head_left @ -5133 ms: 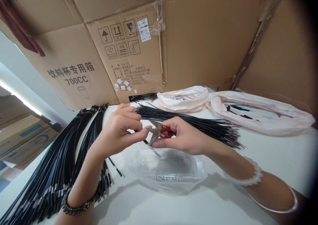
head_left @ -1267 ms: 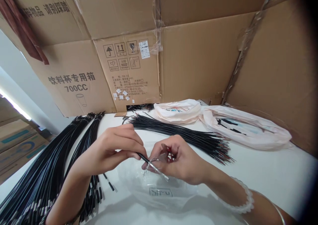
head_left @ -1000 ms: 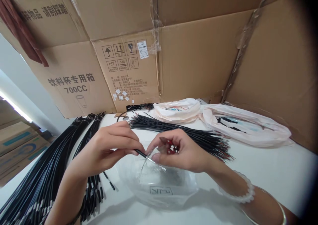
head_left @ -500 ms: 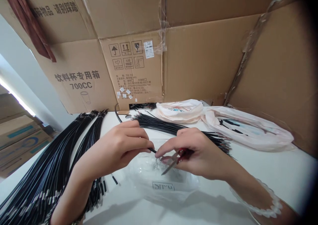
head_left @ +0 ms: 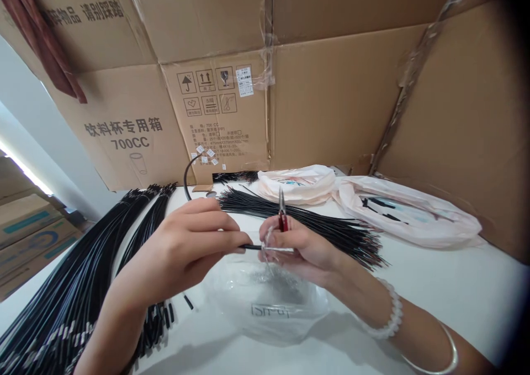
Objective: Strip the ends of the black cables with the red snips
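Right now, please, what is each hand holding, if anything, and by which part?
Left hand: black cable, near its silvery end; right hand: red snips, by the handles.

the red snips [head_left: 282, 216], earlier aimed lower left, now point up near centre; the cable tail [head_left: 186, 177] arcs higher.

Hands number two, one left hand [head_left: 182, 248] and one right hand [head_left: 304, 248], holding one black cable [head_left: 251, 247] and one pair of red-handled snips [head_left: 282, 216]. Toward the near edge of the white table [head_left: 439, 286] sits one clear bag [head_left: 269, 325]; along the far edge, two pale bags [head_left: 439, 234] and one small clump of dark wires [head_left: 236, 177]. One long bundle of black wires [head_left: 306, 221] lies just in front of those, and at least two bundles of black cables [head_left: 95, 259] line the left edge (single strands defeat counting). The right arm wears two bracelets [head_left: 397, 309]. The cardboard [head_left: 351, 88] bears six handling symbols [head_left: 206, 80], one white label [head_left: 244, 81] and one brown cloth [head_left: 43, 46].
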Available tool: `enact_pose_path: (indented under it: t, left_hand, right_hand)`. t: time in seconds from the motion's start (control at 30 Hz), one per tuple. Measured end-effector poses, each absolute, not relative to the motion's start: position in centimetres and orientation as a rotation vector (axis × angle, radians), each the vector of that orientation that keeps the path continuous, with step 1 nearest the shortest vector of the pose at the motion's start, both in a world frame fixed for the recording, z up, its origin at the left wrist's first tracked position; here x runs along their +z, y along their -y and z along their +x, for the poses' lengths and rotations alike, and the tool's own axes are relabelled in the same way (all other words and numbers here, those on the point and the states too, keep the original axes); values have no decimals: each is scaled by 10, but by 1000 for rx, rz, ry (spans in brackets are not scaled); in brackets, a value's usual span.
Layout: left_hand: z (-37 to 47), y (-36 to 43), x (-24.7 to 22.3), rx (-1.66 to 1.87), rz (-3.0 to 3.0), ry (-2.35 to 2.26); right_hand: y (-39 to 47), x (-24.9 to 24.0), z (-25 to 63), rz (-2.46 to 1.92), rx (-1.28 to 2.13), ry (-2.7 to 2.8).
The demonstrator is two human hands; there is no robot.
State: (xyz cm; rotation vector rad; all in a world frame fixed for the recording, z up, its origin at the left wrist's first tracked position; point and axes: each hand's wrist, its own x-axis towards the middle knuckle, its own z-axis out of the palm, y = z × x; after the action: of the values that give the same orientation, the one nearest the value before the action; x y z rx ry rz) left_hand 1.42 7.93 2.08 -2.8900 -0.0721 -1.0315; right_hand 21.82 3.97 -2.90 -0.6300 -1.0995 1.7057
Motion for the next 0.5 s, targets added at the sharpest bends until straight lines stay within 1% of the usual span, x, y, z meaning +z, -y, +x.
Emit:
enact_pose_path:
  t: [0.07,0.17,0.5]
  left_hand:
    - [15,-86,20,-1043,-2913,133]
    - [14,-97,19,-1060,-3029,216]
    - [3,-129,15,-1307,-3391,140]
  right_hand:
    - [-40,-31,217,-637,1726,1041]
    - [-38,-26,220,-660,1608,1103]
    - [-28,-13,224,-738,1240,1298]
